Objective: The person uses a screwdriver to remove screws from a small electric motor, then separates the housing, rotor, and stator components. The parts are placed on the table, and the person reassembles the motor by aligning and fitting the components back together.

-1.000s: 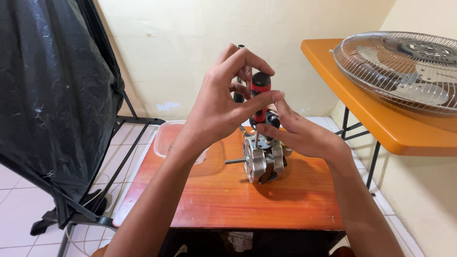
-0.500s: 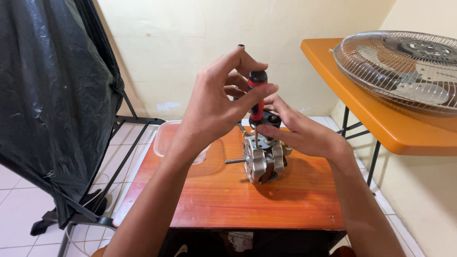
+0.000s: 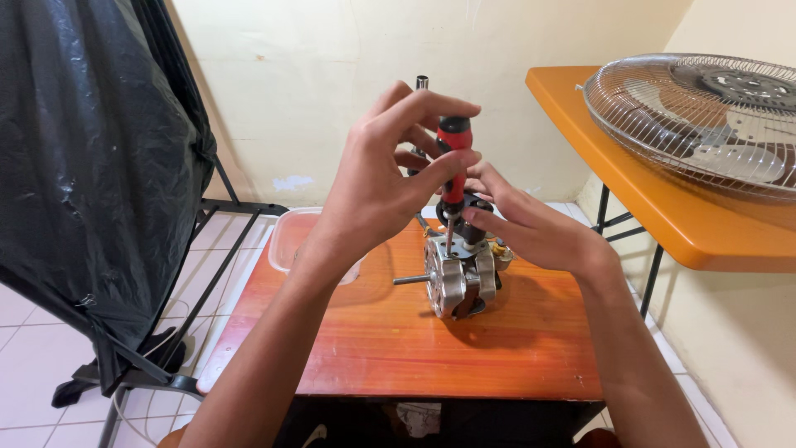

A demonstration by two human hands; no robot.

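At the middle of the wooden tabletop [image 3: 390, 348] stands the fan motor [image 3: 458, 278], likely heavy and rigid, its shaft pointing to nine o'clock; your left hand [image 3: 377, 187] pinches the red-handled screwdriver [image 3: 453, 162] while your right hand [image 3: 531, 228] grips the casing.

Cream walls [image 3: 290, 99] meet at a corner behind a small wooden table [image 3: 398, 348]. An orange table [image 3: 663, 224] stands along the right wall, a black plastic sheet [image 3: 83, 149] hangs on a black metal frame [image 3: 207, 265] at left, over white floor tiles [image 3: 33, 382].
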